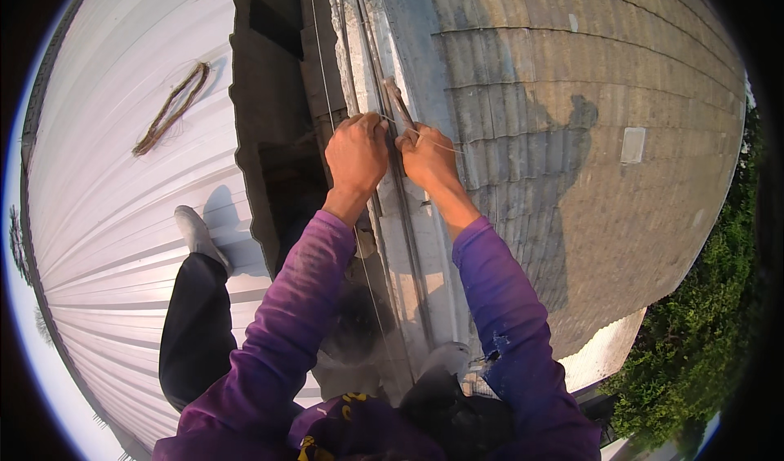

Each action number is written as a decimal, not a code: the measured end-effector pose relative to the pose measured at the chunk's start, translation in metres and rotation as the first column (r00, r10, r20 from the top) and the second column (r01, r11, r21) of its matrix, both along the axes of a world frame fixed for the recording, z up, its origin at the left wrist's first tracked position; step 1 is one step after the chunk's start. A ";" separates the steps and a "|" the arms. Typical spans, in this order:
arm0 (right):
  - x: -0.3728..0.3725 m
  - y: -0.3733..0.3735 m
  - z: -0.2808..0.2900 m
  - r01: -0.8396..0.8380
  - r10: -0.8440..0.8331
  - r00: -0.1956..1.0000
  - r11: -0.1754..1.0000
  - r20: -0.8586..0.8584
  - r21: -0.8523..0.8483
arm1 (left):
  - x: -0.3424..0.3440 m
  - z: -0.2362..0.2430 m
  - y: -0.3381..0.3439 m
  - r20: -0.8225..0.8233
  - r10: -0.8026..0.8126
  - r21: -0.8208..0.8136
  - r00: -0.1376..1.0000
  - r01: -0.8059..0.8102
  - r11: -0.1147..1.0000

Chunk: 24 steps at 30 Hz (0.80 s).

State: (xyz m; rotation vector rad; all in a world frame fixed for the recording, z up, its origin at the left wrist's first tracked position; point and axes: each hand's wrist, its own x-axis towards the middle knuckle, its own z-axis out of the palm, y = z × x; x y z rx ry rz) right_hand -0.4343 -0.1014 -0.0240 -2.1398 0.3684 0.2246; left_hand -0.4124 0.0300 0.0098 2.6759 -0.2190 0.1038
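My left hand (356, 155) is closed at the steel rods (417, 288) running along a concrete ridge, its fingertips at a thin wire (443, 147); exactly what it grips is partly hidden. Beside it, my right hand (430, 157) grips a rusty metal tool (397, 100), which points up along the rods, with the wire crossing its fingers. A long, thin line (326, 85) runs lengthwise just left of the rods.
White corrugated roofing (102, 232) on the left holds a wire bundle (170, 110) and my shoe (196, 234). A dark gap (282, 183) borders it. Weathered corrugated roofing (653, 216) curves away right, with trees (670, 379) beyond its edge.
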 end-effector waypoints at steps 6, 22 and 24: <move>-0.002 0.023 0.016 0.311 -0.243 0.923 0.928 -0.299 0.205 | 0.034 0.007 0.006 -0.009 -0.417 0.312 0.909 0.399 0.862; -0.051 -0.025 0.009 0.591 -0.196 0.806 0.292 -0.558 0.752 | -0.008 0.023 0.015 -0.088 -0.023 -0.307 0.996 -0.005 0.952; -0.079 -0.043 -0.003 0.562 -0.181 0.827 0.287 -0.532 0.776 | -0.027 0.021 0.010 -0.134 -0.048 -0.256 0.990 0.012 0.966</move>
